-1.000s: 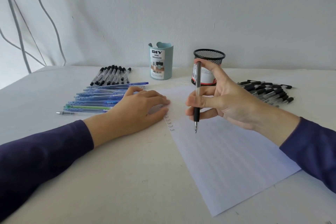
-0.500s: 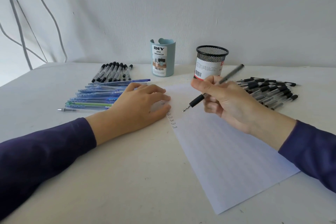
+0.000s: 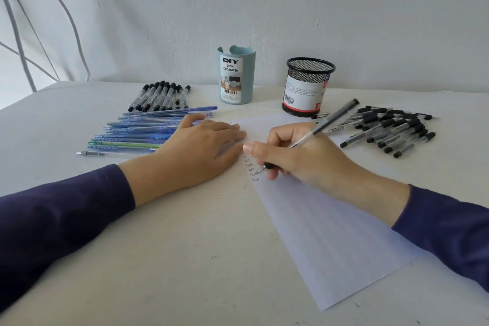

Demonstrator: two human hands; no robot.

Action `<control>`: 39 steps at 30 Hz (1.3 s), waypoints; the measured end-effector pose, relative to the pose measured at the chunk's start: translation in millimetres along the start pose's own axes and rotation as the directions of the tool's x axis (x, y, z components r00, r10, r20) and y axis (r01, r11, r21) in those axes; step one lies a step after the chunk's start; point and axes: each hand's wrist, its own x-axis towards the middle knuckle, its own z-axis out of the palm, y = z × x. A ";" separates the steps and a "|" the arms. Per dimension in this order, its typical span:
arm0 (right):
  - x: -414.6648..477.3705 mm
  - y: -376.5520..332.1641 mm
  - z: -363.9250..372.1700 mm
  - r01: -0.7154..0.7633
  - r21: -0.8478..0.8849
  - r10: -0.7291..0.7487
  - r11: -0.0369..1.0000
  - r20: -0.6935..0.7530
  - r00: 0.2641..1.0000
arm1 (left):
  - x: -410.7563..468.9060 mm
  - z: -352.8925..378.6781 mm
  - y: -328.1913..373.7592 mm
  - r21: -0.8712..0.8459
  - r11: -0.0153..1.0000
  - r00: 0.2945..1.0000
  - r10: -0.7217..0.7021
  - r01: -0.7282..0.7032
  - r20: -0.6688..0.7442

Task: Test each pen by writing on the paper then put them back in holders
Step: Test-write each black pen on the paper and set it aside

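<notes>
Evidently early in the task. Counting a short column of "Test" marks (image 3: 250, 169) down the left edge of the paper (image 3: 330, 233), so only a handful of pens tried and far more left. No pens showing above the rim of the blue holder (image 3: 236, 75) or the black mesh holder (image 3: 308, 87), both upright at the back of the tabletop (image 3: 158, 259); nothing visibly returned yet. Lying out: a row of blue pens (image 3: 132, 135) at left, a small row of black-capped pens (image 3: 161, 96) behind it, a loose heap of black pens (image 3: 391, 130) at right. Mid-test at this moment: right hand (image 3: 304, 159) low on the paper, fingers (image 3: 280, 137) curled in a writing grip round a clear-barrelled pen (image 3: 333, 117), tip down beside the lowest marks; contact with the sheet likely, not certain. Left hand (image 3: 195, 151) flat, straight-fingered, pressing the paper's upper-left edge, holding nothing. Against half a second back: pen then lifted, barrel nearly level, tip pointing left above the sheet; now tilted steeply and brought down to the column, hand lowered with it. A second back: pen held upright. Left hand, paper, holders and piles unchanged in place.
</notes>
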 end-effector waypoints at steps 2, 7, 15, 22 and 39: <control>1.7 5.2 7.0 -0.011 -0.007 0.011 1.000 -0.053 0.999 | 0.2 0.2 -0.3 -0.003 1.000 1.000 0.000 0.000 -0.006; 5.5 11.8 12.9 0.008 -0.050 -0.014 0.999 -0.109 0.994 | 1.2 3.2 -2.7 -0.004 1.000 1.000 -0.005 0.005 -0.012; 4.2 13.9 13.4 0.028 -0.055 -0.032 0.998 -0.069 0.997 | 0.7 2.2 -2.1 -0.007 1.000 1.000 -0.006 0.006 -0.010; 4.3 12.7 14.4 0.030 -0.057 -0.033 0.998 -0.058 0.998 | 1.1 1.9 -2.6 0.000 1.000 1.000 -0.006 0.006 -0.006; 2.5 8.0 13.5 0.001 -0.062 -0.005 0.998 -0.058 0.998 | 1.1 2.2 -2.8 -0.002 1.000 1.000 0.007 -0.007 -0.004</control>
